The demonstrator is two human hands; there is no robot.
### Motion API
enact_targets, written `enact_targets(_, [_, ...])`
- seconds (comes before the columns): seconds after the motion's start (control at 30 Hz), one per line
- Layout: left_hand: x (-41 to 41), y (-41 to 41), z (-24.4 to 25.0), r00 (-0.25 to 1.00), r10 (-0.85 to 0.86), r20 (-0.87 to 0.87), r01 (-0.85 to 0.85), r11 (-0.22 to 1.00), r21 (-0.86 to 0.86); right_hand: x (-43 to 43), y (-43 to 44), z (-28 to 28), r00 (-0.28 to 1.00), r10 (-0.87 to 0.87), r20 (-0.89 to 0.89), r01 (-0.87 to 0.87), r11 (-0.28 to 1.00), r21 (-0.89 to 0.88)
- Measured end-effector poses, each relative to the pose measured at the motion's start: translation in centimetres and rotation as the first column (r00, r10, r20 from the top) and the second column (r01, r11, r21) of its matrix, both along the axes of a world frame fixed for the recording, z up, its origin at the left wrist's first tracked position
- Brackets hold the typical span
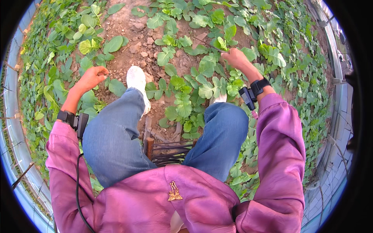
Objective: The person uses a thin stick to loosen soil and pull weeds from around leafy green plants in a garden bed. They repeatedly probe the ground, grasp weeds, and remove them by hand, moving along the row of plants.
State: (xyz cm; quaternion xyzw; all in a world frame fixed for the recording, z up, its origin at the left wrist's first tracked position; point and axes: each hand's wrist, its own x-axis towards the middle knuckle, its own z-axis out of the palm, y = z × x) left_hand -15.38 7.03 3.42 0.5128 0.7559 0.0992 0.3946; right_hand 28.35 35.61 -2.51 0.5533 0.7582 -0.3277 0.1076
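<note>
My right hand grips a hand hoe by its thin dark shaft. The triangular blade lies low against the soil among lobed leafy green plants, its edge partly merging with the earth. To the left, my left hand hangs above broad-leaved plants with fingers loosely curled and a gap before the thumb; nothing shows in it. Between my hands lies a strip of bare, crumbly soil with clods.
Under me is a low stool with a strapped seat. My left white shoe rests on the soil; the right shoe is partly hidden by leaves. A low pale wall borders the bed at right, bluish sheeting at left.
</note>
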Motion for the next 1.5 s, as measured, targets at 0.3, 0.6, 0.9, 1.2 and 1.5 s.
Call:
enact_targets(0.3, [5.4,9.9,-6.3,0.746,0.044,0.665,0.034,0.994,-0.105,-14.4,-5.6,-5.8,0.274,-0.917,-0.29,0.602,0.399,-0.692])
enact_targets(0.6, [10.4,19.4,-10.8,0.226,0.369,0.902,-0.008,0.926,-0.377,-20.4,-7.1,-2.7,0.257,-0.864,-0.433,0.425,0.504,-0.752])
enact_targets(0.9, [9.4,21.9,-10.7,0.277,0.503,0.819,-0.258,0.86,-0.44,-12.6,1.7,-6.9,0.818,-0.181,-0.546,-0.029,0.935,-0.354])
enact_targets(1.2, [5.5,15.9,-9.9,0.572,0.396,0.719,-0.139,0.91,-0.39,2.1,13.6,-22.4,0.99,0.088,-0.11,-0.094,0.994,-0.051])
enact_targets(1.5, [5.8,15.6,-9.8,0.574,0.372,0.729,-0.106,0.917,-0.384,2.7,17.9,-21.4,0.597,-0.675,-0.434,0.579,0.737,-0.35])
